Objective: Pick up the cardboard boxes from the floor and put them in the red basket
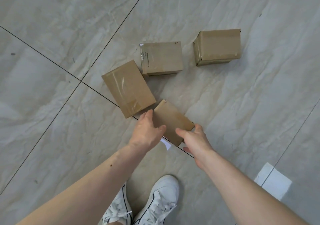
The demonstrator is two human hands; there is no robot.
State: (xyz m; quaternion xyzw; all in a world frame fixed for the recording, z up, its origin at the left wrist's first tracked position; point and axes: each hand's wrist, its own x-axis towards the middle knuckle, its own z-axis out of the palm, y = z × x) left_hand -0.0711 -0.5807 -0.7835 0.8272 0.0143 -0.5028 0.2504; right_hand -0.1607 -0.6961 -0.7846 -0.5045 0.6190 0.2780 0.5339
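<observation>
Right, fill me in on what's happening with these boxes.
A person is bending over four cardboard boxes on the tiled floor. The left hand and right hand grip opposite sides of the nearest box. The other three boxes lie untouched beyond it. No red basket is in view.

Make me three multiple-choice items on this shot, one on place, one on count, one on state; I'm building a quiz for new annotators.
1. Where is the nearest box?
A. between both hands
B. on a shelf
C. in a basket

2. How many cardboard boxes show?
A. two
B. four
C. six

3. How are the hands?
A. both idle at the sides
B. both on the nearest box
C. one holds a shoe

Key: 1 A, the left hand and right hand flank it; 2 B, four lie on the floor; 3 B, fingers curl round its edges.
</observation>
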